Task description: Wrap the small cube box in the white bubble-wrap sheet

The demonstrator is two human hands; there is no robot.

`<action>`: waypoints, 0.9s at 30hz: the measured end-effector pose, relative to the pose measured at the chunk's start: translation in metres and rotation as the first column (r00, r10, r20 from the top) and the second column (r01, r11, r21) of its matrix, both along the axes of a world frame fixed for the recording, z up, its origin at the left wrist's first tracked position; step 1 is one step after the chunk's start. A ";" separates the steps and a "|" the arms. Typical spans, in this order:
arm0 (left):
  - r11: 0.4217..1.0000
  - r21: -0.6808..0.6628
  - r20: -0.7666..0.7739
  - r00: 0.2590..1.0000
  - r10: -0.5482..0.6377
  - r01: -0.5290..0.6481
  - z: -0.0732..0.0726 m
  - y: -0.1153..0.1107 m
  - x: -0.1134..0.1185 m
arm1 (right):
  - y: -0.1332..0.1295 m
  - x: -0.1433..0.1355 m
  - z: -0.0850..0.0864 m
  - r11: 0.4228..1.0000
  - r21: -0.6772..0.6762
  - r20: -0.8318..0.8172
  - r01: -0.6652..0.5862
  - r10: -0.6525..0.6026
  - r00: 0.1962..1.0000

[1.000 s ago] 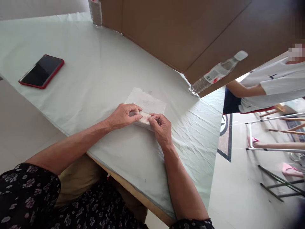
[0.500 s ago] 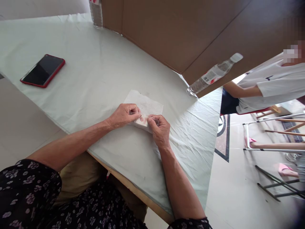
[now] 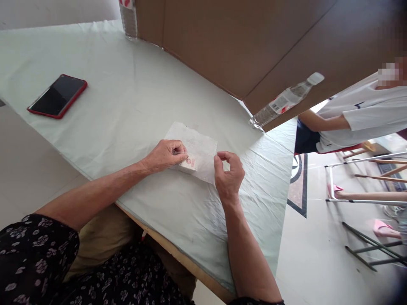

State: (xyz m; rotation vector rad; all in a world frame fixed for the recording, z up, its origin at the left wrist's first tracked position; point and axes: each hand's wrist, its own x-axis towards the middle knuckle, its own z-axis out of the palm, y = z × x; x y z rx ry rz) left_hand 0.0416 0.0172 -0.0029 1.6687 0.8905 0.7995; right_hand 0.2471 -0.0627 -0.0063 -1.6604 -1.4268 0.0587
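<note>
A thin white translucent sheet [image 3: 203, 142] lies on the cloth-covered table in front of me. At its near side is a small white block or packet [image 3: 190, 166] with red print, partly under the sheet. My left hand [image 3: 167, 154] is closed, thumb and forefinger pinched at the packet's left end, where the sheet's near edge runs. My right hand [image 3: 229, 173] has thumb and forefinger pinched together at the sheet's right edge, its other fingers curled. What exactly lies between the fingertips of each hand is too small to see clearly.
A phone in a red case [image 3: 59, 96] lies at the left. A big brown cardboard panel [image 3: 216, 46] stands across the back, with one clear bottle [image 3: 286, 101] at its right end and another bottle [image 3: 129, 21] at its left. A person in a white shirt [image 3: 362, 114] sits at the right.
My right hand has moved right, away from the packet, and the sheet's near right part now spreads out toward it. My left hand stays nearly where it was.
</note>
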 end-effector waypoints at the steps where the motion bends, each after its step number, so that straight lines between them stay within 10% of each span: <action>1: 1.000 0.003 -0.002 1.000 0.001 -0.001 0.000 0.000 0.001 | -0.003 -0.007 0.004 0.999 0.016 0.091 -0.041 0.039 0.995; 7: 0.999 0.050 -0.063 0.998 -0.003 0.006 -0.003 0.004 -0.002 | -0.009 -0.040 0.004 0.939 -0.153 0.375 -0.308 0.344 0.861; 16: 0.997 0.078 -0.208 0.978 0.006 0.011 0.005 0.018 -0.027 | -0.009 -0.042 0.005 0.929 -0.247 0.503 -0.275 0.366 0.783; 22: 0.965 0.185 -0.366 0.898 0.243 -0.186 0.003 0.010 -0.044 | -0.008 -0.049 0.000 0.947 -0.222 0.617 -0.232 0.321 0.719; 27: 0.971 -0.014 -0.543 0.818 0.192 -0.237 0.015 0.002 -0.066 | -0.008 -0.048 -0.003 0.945 -0.239 0.596 -0.225 0.326 0.734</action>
